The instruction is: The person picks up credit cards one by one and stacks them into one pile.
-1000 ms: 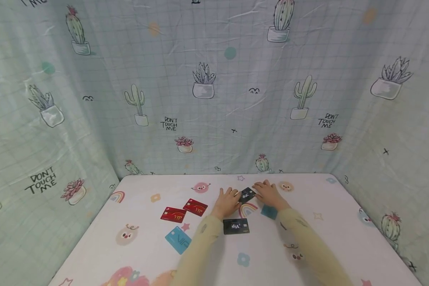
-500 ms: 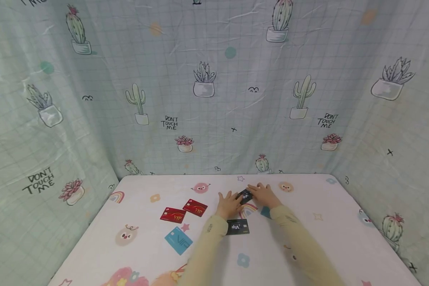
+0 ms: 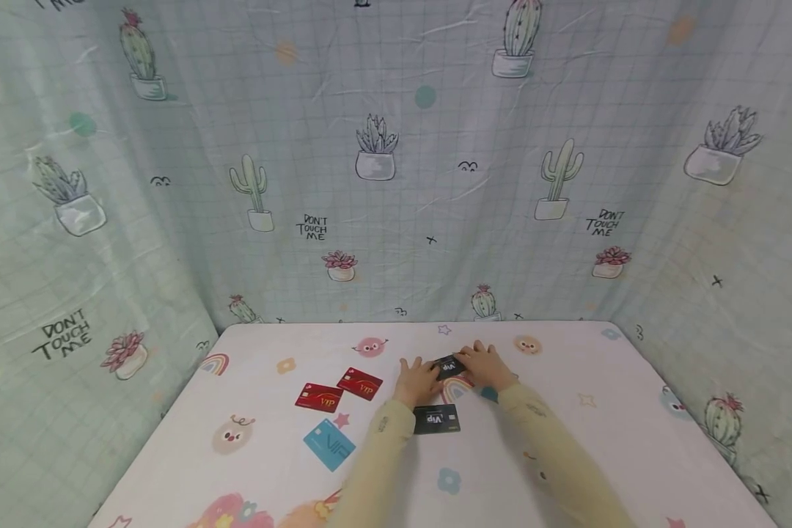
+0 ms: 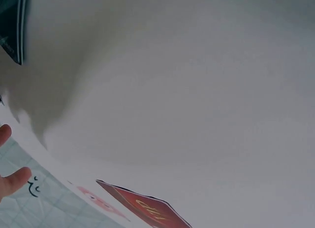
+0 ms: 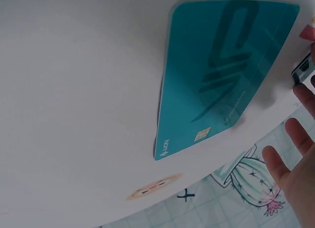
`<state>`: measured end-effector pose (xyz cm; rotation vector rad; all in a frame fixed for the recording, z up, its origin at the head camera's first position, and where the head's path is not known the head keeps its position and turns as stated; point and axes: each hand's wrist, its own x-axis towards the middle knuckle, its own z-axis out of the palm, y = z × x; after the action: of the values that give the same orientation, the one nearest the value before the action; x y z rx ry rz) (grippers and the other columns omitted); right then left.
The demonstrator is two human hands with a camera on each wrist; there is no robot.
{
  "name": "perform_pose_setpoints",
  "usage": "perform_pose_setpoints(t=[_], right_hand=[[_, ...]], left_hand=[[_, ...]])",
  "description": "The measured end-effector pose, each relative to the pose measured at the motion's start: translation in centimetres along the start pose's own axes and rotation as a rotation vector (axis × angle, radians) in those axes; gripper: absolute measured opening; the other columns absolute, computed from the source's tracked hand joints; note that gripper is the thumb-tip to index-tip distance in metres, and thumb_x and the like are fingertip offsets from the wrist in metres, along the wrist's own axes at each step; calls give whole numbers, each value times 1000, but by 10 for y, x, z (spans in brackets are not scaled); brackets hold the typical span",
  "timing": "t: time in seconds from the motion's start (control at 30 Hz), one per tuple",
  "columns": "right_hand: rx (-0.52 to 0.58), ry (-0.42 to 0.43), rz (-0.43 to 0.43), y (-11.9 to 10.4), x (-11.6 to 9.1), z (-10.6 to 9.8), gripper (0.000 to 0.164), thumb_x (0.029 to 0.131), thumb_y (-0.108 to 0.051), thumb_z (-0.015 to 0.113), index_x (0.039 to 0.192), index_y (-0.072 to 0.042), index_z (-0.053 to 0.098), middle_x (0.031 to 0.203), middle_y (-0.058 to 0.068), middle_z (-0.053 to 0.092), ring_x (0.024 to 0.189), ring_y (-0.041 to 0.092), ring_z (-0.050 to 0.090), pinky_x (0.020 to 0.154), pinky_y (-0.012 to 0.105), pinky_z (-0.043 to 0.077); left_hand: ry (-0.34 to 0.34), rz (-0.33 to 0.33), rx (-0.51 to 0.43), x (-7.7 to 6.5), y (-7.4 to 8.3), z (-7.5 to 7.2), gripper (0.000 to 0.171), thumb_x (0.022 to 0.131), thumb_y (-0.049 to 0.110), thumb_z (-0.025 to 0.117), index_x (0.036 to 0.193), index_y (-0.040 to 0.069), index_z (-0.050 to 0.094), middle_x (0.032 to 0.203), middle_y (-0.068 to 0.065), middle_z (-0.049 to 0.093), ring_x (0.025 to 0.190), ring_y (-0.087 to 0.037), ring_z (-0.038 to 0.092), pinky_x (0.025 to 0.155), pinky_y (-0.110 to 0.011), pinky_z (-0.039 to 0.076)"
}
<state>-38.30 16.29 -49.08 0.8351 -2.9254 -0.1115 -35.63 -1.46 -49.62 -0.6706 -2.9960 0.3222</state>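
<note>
A black VIP card (image 3: 450, 366) lies between my two hands near the far part of the table. My left hand (image 3: 417, 383) pinches its left end, and my right hand (image 3: 487, 365) has thumb and fingers on its right end. In the right wrist view a corner of the black card shows at the fingers (image 5: 303, 95); the other fingers extend loosely. Just nearer, a second black VIP card (image 3: 437, 419) lies flat, its left end close by my left wrist. Partly hidden by my right wrist is a blue card (image 3: 490, 394), seen large in the right wrist view.
Two red VIP cards (image 3: 320, 397) lie left of my left hand, their corners close together. Nearer the front is another blue VIP card (image 3: 330, 444). The white table (image 3: 607, 440) has printed drawings, and a cactus-patterned curtain (image 3: 396, 279) stands along its far and side edges.
The black card between my hands has turned closer to level and shifted slightly left. My right hand has moved left with it; my left hand has come slightly nearer the front.
</note>
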Motion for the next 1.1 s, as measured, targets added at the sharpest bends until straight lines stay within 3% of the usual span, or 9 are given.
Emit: perform_pose_setpoints(t=[0.2,0.47,0.67,0.83,0.97,1.1], right_hand=[[45,20,-26,-6,-3,-2,43,85,-35,56,118,-7,55,109,8,53,96,27,43,78,49,40],[114,1,-11,-5,-7,4,43,86,-35,54,121,-10,51,128,8,51,109,31,44,85,53,40],[112,61,-50,-7,-6,8,35,84,-36,58,112,-15,54,115,4,56,98,26,46,78,49,42],[127,64,-91,-11,-6,9,45,82,-40,58,119,-15,52,110,4,56,95,23,46,79,48,42],[90,52,-68,-10,-7,11,54,81,-46,57,123,-13,50,112,5,56,96,22,45,80,46,43],[80,67,-37,-9,-9,11,54,78,-48,60,115,-9,55,105,6,55,95,22,45,78,44,42]], left_hand=[[46,25,81,0,-9,7,48,88,51,41,127,24,48,128,6,49,120,-16,43,97,-46,37],[23,39,98,0,-10,10,44,88,50,40,124,26,48,133,3,46,125,-15,40,98,-44,37],[24,39,81,-2,-9,10,42,89,48,40,124,27,46,135,3,45,126,-15,40,99,-43,37],[60,49,86,-3,-9,12,43,89,47,41,126,26,45,131,6,48,122,-14,43,97,-40,39],[81,74,80,-2,-9,13,43,89,45,43,127,25,44,130,6,49,121,-15,43,98,-39,39],[88,90,72,0,-8,15,45,89,44,44,130,24,41,129,5,49,120,-15,43,98,-39,39]])
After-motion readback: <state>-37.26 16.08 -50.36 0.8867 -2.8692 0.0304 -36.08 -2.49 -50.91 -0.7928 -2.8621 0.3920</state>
